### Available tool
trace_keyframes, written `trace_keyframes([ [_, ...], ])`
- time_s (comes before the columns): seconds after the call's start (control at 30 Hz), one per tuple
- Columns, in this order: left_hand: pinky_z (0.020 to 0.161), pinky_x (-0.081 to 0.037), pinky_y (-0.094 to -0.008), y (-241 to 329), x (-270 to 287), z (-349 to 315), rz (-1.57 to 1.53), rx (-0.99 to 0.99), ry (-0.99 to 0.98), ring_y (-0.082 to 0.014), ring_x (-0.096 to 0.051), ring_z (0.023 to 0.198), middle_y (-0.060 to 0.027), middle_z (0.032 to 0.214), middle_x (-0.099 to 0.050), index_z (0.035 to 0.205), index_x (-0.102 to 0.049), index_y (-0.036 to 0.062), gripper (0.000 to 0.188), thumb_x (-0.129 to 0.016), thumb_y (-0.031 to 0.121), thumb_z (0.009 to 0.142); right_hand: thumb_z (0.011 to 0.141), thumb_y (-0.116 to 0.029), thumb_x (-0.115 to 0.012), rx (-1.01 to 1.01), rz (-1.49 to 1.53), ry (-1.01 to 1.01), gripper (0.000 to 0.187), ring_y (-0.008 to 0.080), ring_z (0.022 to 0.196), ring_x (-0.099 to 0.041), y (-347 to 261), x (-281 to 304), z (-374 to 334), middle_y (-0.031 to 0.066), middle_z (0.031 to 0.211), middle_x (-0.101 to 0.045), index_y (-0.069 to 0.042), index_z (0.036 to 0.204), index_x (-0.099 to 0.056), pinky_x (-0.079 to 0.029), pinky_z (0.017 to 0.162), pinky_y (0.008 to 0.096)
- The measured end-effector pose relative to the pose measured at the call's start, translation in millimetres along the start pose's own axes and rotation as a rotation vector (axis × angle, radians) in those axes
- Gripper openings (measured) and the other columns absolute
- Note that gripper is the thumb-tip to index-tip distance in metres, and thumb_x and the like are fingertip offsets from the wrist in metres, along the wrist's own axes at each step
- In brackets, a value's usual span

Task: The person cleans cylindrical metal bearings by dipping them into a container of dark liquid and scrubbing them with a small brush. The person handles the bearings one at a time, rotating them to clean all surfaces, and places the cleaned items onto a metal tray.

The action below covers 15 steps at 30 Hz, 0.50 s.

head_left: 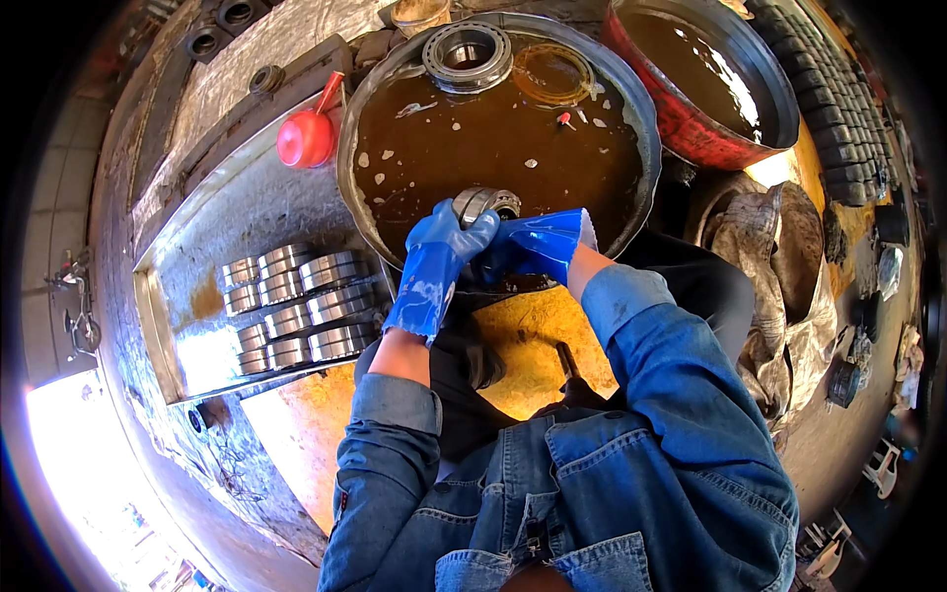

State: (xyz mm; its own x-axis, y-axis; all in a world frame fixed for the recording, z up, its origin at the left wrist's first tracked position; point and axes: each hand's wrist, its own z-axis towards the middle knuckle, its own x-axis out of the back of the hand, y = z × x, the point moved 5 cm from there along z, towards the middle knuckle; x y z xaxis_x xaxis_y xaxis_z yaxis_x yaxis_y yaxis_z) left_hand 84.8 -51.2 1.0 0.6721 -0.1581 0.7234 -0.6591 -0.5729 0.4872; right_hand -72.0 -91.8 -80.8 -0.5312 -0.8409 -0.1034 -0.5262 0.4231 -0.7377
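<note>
A shiny metal roller bearing [477,202] is held over the near edge of a wide round tub [347,163] of brown liquid. My left hand [446,240], in a blue rubber glove, is closed around the bearing's left side. From the right my right hand [513,247], gloved alike, presses against the bearing's near underside; its fingers are curled and partly hidden. Across the tub, a large bearing [467,57] rests at the far rim beside a yellowish ring [552,74] in the liquid. A small red-and-white object [564,119] shows at the liquid's surface.
Left of the tub, several stacked bearing rings [338,301] stand in a metal tray [158,335]. A red ladle-like pot [307,138] lies at the tray's far end. A red drum [656,109] of liquid stands far right, near stacked dark parts [838,118] and a crumpled sack [764,266].
</note>
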Motion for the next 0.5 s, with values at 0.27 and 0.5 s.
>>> trace_keyframes([
  [0.27, 0.104, -0.051, -0.0450, 17, -11, 12, 0.093, 0.004, -0.026, -0.0422, -0.066, 0.120, -0.0273, 0.126, -0.069, 0.137, -0.059, -0.0001, 0.087, -0.069, 0.067, 0.084, 0.101, -0.015, -0.060, 0.832, -0.602, 0.322, 0.029, 0.0201, 0.111, -0.064, 52, -6, 73, 0.0085, 0.122, -0.069, -0.009, 0.128, -0.065, -0.051, 0.092, 0.0334],
  [0.5, 0.103, -0.050, -0.0460, -5, 3, -1, 0.017, 0.051, 0.008, -0.0423, -0.065, 0.121, -0.0274, 0.125, -0.069, 0.133, -0.062, 0.0004, 0.079, -0.069, 0.064, 0.087, 0.096, -0.025, -0.068, 0.050, -0.261, -0.126, 0.028, 0.0168, 0.116, -0.065, -14, -12, 7, 0.0075, 0.122, -0.071, -0.009, 0.118, -0.070, -0.052, 0.093, 0.0321],
])
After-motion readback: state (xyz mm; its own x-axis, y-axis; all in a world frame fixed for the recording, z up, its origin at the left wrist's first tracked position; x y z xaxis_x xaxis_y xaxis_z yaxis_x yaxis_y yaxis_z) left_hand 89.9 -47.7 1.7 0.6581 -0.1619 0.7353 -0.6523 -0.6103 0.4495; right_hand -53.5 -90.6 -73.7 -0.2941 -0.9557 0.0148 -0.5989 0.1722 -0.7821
